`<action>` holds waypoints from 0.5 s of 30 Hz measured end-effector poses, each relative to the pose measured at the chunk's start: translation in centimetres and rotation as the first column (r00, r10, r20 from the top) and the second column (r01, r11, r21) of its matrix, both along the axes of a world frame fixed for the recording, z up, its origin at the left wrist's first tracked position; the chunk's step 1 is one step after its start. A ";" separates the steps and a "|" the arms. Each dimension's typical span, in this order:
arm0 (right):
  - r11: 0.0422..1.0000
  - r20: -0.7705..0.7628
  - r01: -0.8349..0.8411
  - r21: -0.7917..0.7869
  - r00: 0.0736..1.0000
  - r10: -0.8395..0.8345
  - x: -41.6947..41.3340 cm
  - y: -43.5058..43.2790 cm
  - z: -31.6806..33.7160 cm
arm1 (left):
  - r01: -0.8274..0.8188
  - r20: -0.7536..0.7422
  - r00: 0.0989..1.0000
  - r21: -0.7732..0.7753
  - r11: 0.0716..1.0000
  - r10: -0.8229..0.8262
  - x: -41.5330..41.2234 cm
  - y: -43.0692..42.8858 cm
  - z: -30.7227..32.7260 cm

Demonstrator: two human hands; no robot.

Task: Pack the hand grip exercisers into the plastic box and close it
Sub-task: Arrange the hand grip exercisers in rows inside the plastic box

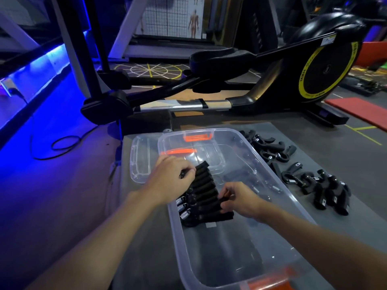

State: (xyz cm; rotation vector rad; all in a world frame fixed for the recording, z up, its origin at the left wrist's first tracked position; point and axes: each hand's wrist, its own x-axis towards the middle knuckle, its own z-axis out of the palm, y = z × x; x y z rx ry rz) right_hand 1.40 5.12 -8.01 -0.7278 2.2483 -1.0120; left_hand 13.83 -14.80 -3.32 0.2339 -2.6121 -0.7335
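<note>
Both hands worked inside the box (219, 248): the left hand (171, 178) curled its fingers over the far end of the row of grips (206, 191) lying along the box's 9 o'clock wall, while the right hand (238, 200) pinched a handle nearer its near end. Loose grips (314, 185) lay on the table (345, 155) at 3 o'clock, the lid (138, 162) at 11 o'clock. Hazard: if let go unevenly, the sprung row could splay and topple, wasting room and stopping the lid from seating.

dim room | blue glow from left | glare on plastic box (293, 201) | wide-angle bending at edges
</note>
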 end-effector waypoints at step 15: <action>0.945 -0.425 -0.115 0.307 0.872 0.244 0.4 -1.4 -2.7 | 0.024 0.012 1.000 -0.062 0.998 -0.023 -0.2 -0.2 -0.6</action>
